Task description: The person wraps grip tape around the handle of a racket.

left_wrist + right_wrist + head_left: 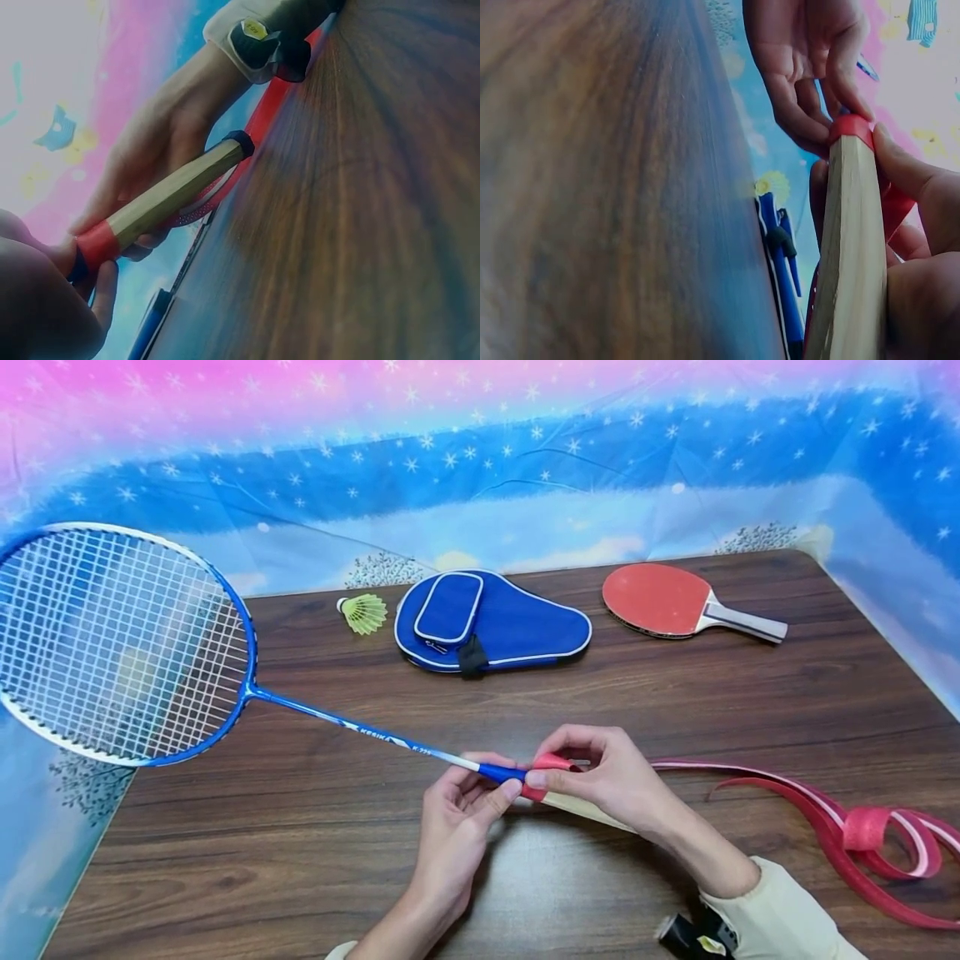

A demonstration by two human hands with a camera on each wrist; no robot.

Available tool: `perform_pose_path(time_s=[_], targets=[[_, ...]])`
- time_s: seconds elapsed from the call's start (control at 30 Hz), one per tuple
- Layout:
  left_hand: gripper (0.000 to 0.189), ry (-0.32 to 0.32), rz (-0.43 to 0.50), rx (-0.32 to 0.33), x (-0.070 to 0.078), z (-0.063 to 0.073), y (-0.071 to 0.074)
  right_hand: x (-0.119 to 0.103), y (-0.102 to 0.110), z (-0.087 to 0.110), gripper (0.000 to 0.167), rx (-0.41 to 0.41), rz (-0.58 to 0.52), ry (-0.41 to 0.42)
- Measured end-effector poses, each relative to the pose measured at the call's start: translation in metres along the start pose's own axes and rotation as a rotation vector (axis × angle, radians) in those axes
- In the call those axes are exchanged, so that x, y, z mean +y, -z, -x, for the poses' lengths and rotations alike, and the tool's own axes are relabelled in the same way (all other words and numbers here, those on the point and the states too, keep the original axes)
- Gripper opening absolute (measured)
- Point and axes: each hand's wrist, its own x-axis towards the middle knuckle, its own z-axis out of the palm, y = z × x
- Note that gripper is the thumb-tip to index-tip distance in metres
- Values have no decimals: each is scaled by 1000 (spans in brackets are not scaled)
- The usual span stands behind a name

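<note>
A blue and white badminton racket (300, 707) is held above the table, its strung head to the left. My left hand (456, 831) pinches the blue cone at the top of its handle between thumb and fingers. Red grip tape (864, 829) circles the handle's upper end, shown as a red band (97, 244) in the left wrist view. My right hand (622, 777) pinches that tape beside the cone. Below the band, the handle (855, 247) is bare pale wood with a dark end cap (241, 142). The tape's loose length trails right in curls.
Along the back of the brown wooden table (262, 877) lie a yellow shuttlecock (363, 613), a blue paddle case (525, 618) and a red table tennis paddle (656, 600). A patterned cloth (480, 460) hangs behind. A black device (693, 937) sits at the right wrist.
</note>
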Motion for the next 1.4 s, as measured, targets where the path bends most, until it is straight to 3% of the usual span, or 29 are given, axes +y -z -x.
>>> perform_pose_path(time_s=[0.23, 0.5, 0.67, 0.83, 1.13, 1.4], targets=[[22, -2, 1, 2, 1, 0, -1, -3, 7, 1, 15, -48, -5, -28], [26, 73, -7, 15, 0, 0, -1, -5, 8, 1, 12, -39, 6, 86], [24, 86, -19, -4, 0, 2, -2, -8, 10, 2, 13, -67, -76, 105], [24, 91, -13, -14, 0, 3, -3, -6, 11, 1, 15, -43, -67, 126], [25, 84, 34, -50, 2, 4, -3, -3, 3, -2, 13, 75, 77, 91], [25, 42, 42, -57, 1, 5, -4, 1, -3, -4, 14, 27, 100, 28]])
